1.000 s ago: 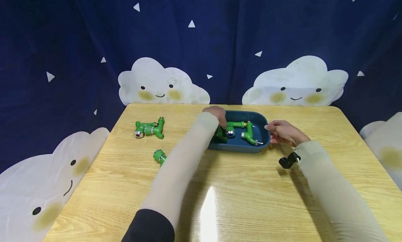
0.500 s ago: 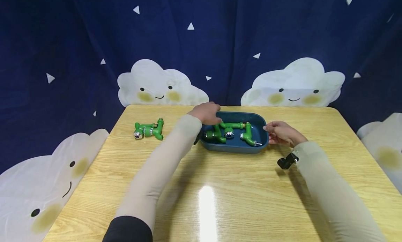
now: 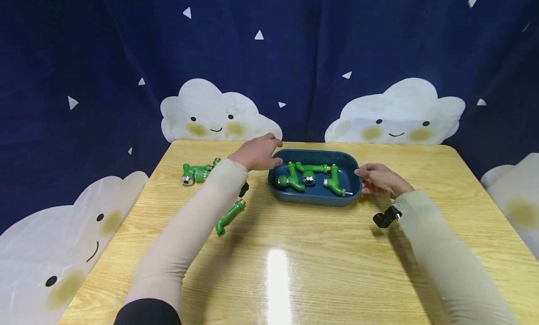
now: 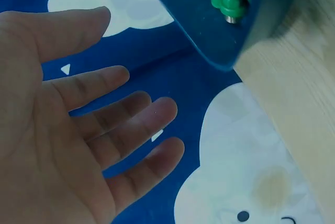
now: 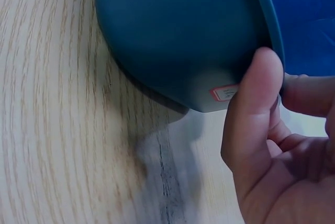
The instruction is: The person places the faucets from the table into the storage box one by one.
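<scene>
A dark blue plastic tub (image 3: 311, 199) stands toward the back of the table. Three green taps lie in it: a left one (image 3: 293, 177), a middle one (image 3: 313, 167) and a right one (image 3: 334, 179). My left hand (image 3: 258, 152) hovers just off the tub's left end, fingers apart; its palm (image 4: 57, 145) holds nothing in the left wrist view. With thumb and fingers, my right hand (image 3: 381, 179) pinches the tub's right rim. In the right wrist view the thumb (image 5: 256, 93) lies against the tub's outer wall (image 5: 178, 30).
On the table's left side lies another green tap (image 3: 194, 173), partly covered by my left forearm. Nearer me, a green tap (image 3: 229, 217) shows beside that sleeve, partly hidden. A cloud-patterned blue curtain (image 3: 303, 72) hangs behind the table's back edge.
My left hand has come up out of the tub and moved left, leaving the left tap lying inside. My right hand keeps its hold on the rim, and the tub stays in place.
</scene>
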